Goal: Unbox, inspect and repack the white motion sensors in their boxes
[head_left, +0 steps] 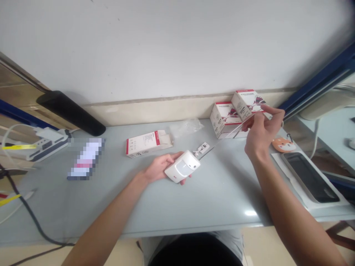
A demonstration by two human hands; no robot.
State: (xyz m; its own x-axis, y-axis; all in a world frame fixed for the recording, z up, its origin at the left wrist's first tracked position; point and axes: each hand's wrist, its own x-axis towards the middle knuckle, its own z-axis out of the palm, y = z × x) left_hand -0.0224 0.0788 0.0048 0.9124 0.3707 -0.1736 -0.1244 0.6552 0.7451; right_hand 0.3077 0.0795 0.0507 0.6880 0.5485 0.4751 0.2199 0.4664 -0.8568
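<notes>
White sensor unit (182, 167) sat tilted in the L hand (159, 168), held above the grey tabletop (194, 210), thumb at its near side edge, other fingertips showing past its lower R edge. R hand (262, 127) was up and off to the R of it, fingers pinched narrow on a thin shiny rod (237, 128) that slanted down-left twd the sensor; exact type of rod, couldn't tell, nor whether its tip touched anything.

Small white pc w/ black marks (203, 148) was just beyond the sensor, btwn the two hands' fingers. Opened red/white carton (149, 143) lay on its side just beyond the L fingers, clear plastic bag (187, 127) next to it, farther off. Two more red/white boxes, front one (226, 114) and back one (246, 99), stood right behind the R fingers.

R of the R wrist: orange animal-face item (283, 144) and dark-screened device (310, 177) on white packaging. Well L of the L fingers: blurred-out phone (85, 159), then pwr strip (48, 144).
</notes>
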